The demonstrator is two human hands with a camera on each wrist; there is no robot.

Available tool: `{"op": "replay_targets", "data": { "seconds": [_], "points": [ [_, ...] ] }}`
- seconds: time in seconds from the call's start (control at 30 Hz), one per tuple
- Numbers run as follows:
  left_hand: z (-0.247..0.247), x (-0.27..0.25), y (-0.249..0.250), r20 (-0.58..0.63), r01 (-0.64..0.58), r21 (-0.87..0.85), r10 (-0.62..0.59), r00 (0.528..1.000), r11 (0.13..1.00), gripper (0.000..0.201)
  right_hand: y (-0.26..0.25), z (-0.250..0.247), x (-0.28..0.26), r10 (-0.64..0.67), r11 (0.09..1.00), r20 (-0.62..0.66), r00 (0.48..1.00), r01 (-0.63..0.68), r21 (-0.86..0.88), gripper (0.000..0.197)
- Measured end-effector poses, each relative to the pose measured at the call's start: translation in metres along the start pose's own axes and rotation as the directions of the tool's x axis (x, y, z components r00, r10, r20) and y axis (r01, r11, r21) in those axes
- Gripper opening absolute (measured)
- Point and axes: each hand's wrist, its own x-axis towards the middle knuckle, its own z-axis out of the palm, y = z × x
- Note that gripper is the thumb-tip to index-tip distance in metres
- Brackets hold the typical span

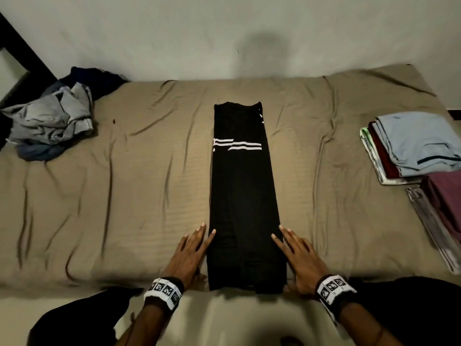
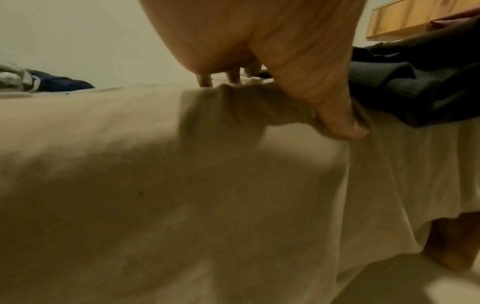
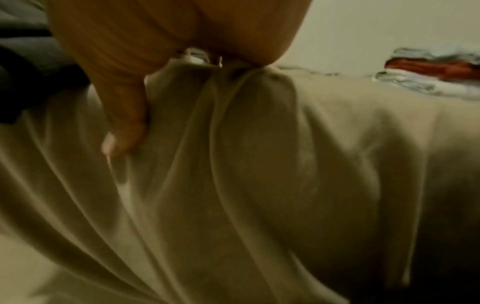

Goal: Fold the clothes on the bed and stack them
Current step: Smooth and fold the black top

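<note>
Lying lengthwise mid-bed on the tan wrinkled sheet I see the long black white-striped folded garment; my left hand and right hand flank its near end, fingers straight, gripping nothing. Folded stack right of it, unfolded grey-blue pile left.

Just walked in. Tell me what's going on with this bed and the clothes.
A person is folding laundry on a bed with a tan sheet. A black garment with white stripes lies folded into a long narrow strip in the middle. The left hand and right hand rest flat, fingers straight, against its near sides. An unfolded pile waits at the far left; folded stacks sit at the right.
</note>
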Motion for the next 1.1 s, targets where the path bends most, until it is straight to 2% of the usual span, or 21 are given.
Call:
{"op": "replay_targets", "data": {
  "seconds": [0.07,0.2,0.3,0.33,0.37,0.47,0.53,0.6,0.7,0.77,0.83,0.93,0.97,1.0,1.03,1.1],
  "points": [
    [0.002,0.000,0.005,-0.046,0.018,0.008,-0.018,0.999,1.000,0.137,0.007,0.006,-0.001,0.068,0.996,-0.001,0.998,-0.068,-0.063,0.132],
    [0.002,0.010,0.011,-0.109,0.029,-0.022,-0.031,0.994,0.999,0.126,-0.001,0.009,0.004,0.099,0.995,-0.046,0.994,-0.101,-0.026,0.114],
    [-0.004,0.014,0.018,-0.101,0.014,0.011,-0.013,0.995,1.000,0.094,-0.009,0.003,0.011,0.125,0.992,-0.075,0.989,-0.126,0.000,0.090],
    [-0.006,0.015,0.019,-0.105,0.021,0.009,-0.020,0.994,1.000,0.090,-0.010,0.002,0.015,0.126,0.992,-0.089,0.988,-0.126,0.010,0.085],
    [-0.007,0.018,0.019,-0.132,0.021,0.010,-0.019,0.991,1.000,0.091,-0.011,0.000,0.018,0.110,0.994,-0.115,0.987,-0.110,0.006,0.085],
    [-0.013,0.028,0.015,-0.194,-0.031,0.030,0.036,0.980,0.999,0.108,-0.011,0.000,0.028,-0.013,0.997,-0.162,0.987,0.000,-0.079,0.100],
    [-0.017,0.031,0.018,-0.214,-0.146,0.110,0.167,0.963,0.983,0.093,-0.015,0.001,0.030,-0.112,0.988,-0.145,0.983,0.095,-0.121,0.098],
    [-0.016,0.032,0.019,-0.161,-0.260,0.198,0.293,0.942,0.945,0.085,-0.017,0.003,0.030,-0.209,0.966,-0.046,0.977,0.199,-0.168,0.096],
    [-0.006,0.029,0.012,-0.018,-0.358,0.276,0.377,0.926,0.892,0.111,-0.016,-0.004,0.029,-0.254,0.951,0.102,0.962,0.267,-0.155,0.084],
    [-0.008,0.024,0.008,0.021,-0.359,0.294,0.370,0.929,0.886,0.117,-0.015,-0.015,0.027,-0.273,0.960,0.130,0.953,0.278,-0.023,0.076],
    [-0.017,0.015,0.011,0.077,-0.376,0.280,0.370,0.926,0.883,0.113,-0.017,-0.024,0.018,-0.283,0.954,0.128,0.951,0.265,0.138,0.073],
    [-0.040,-0.018,0.024,0.188,-0.428,0.185,0.396,0.899,0.884,0.088,-0.020,-0.035,-0.004,-0.302,0.900,0.117,0.946,0.243,0.362,0.065],
    [-0.048,-0.032,0.029,0.180,-0.443,0.139,0.418,0.891,0.886,0.085,-0.023,-0.043,-0.014,-0.299,0.876,0.123,0.946,0.221,0.430,0.064],
    [-0.057,-0.045,0.033,0.134,-0.463,0.035,0.455,0.881,0.886,0.083,-0.025,-0.050,-0.024,-0.285,0.848,0.120,0.951,0.192,0.495,0.060],
    [-0.065,-0.055,0.036,0.095,-0.456,-0.157,0.473,0.876,0.876,0.080,-0.028,-0.059,-0.032,-0.267,0.800,0.120,0.956,0.151,0.580,0.054],
    [-0.086,-0.072,0.040,0.136,-0.346,-0.477,0.457,0.879,0.808,0.067,-0.033,-0.078,-0.044,-0.249,0.644,0.153,0.956,0.046,0.763,0.037]
  ]
}}
